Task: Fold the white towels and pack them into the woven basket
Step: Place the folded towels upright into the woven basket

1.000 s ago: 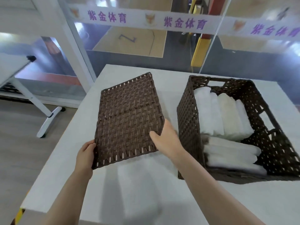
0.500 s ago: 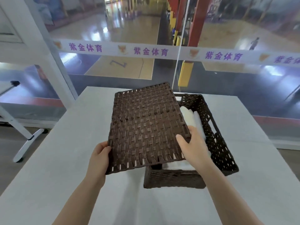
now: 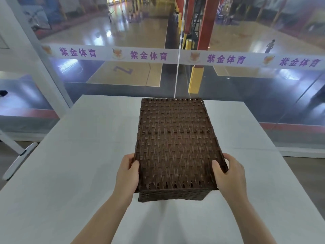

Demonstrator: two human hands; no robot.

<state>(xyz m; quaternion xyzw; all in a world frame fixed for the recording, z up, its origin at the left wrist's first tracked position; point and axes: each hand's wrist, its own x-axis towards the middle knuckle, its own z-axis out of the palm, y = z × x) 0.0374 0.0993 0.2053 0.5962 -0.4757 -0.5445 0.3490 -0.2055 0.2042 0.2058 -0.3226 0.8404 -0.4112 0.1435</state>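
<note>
white table [image 3: 84, 155] | glass wall [image 3: 123, 76] behind, purple-lettered banner [image 3: 147, 56] | white stand leg [image 3: 19, 161] left

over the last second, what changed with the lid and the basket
The woven lid went from tilted up at the left of the woven basket to lying flat on top of it, hiding the white towels. The left hand and right hand still grip its near corners. The basket stays on the white table.

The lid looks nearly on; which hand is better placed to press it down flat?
Probably the right hand: its thumb already lies on top of the lid, while the left hand grips more along the lid's side edge.
</note>
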